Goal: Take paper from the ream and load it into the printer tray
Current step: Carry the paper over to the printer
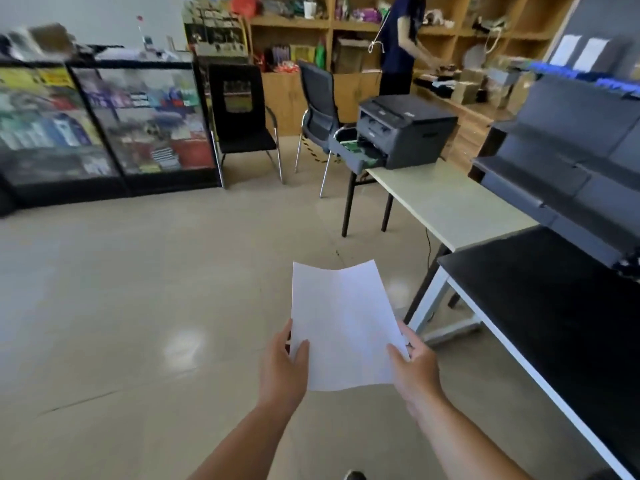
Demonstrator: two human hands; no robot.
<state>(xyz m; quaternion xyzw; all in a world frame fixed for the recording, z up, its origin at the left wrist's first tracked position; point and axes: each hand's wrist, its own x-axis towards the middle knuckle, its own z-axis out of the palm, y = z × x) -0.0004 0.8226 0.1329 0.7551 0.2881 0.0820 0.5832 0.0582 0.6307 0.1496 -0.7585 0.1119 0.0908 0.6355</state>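
I hold a thin stack of white paper (343, 323) in front of me over the floor. My left hand (284, 368) grips its lower left edge, my right hand (415, 368) its lower right edge. The far end of the paper curls upward. A dark grey printer (408, 129) stands on the far end of a pale table (450, 202), well beyond the paper. Its paper tray (356, 150) is pulled out toward the left, with green parts showing inside. No ream is in view.
A black-topped table (554, 306) with white legs runs along the right. Dark shelving (571, 161) rises above it. Two chairs (242, 123) stand left of the printer. A glass display case (104, 126) lines the left. A person (401, 43) stands at wooden shelves behind.
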